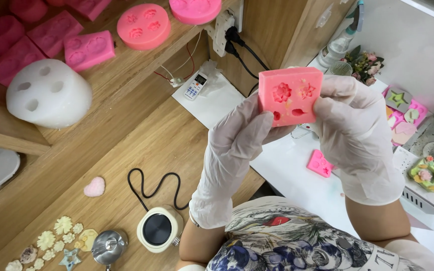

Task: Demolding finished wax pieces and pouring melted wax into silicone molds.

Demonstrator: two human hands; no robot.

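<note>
I hold a pink square silicone mould [290, 95] up in front of me with both gloved hands. Its face shows flower-shaped cavities and two small hollows. My left hand [234, 145] grips its left and lower edge, thumb against the side. My right hand [352, 130] grips its right edge, fingers wrapped behind. Both hands wear thin white gloves.
Several pink moulds [89, 49] and a white round mould [48, 93] lie on the wooden shelf. Below are a small heater [159, 228] with black cord, a metal pot [109, 247], a pink heart [95, 187] and cast flowers [62, 226]. A small pink mould [320, 163] and a remote [196, 85] lie on the white table.
</note>
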